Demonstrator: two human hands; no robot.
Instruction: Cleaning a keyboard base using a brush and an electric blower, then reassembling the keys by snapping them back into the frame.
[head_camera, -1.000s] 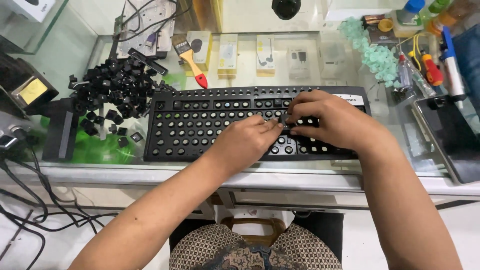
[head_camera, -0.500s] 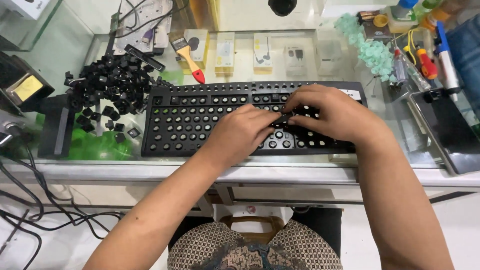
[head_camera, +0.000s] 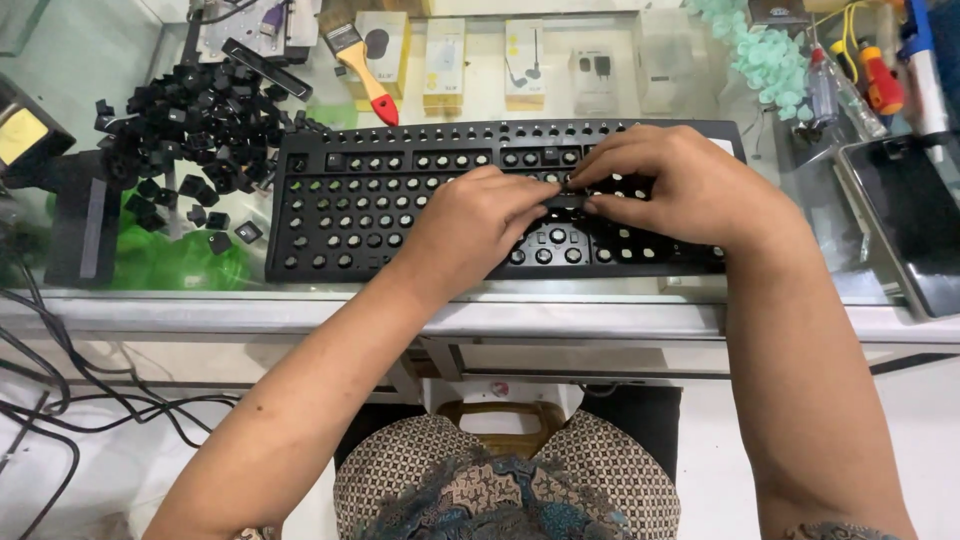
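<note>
Four small boxed packages lie in a row under the glass at the far edge: a yellowish box (head_camera: 384, 40), another yellow box (head_camera: 445, 62), a white box (head_camera: 524, 62), a pale box (head_camera: 594, 75). A yellow label (head_camera: 20, 135) sits far left.

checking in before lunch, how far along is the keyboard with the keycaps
Nearly all caps look to be off: the black keyboard shows bare switch posts in most rows, and a pile of loose keycaps sits to its left. In hand: the left hand and right hand pinch one long keycap mid-board. Left: that cap and a few that seem to remain on the top rows.
</note>
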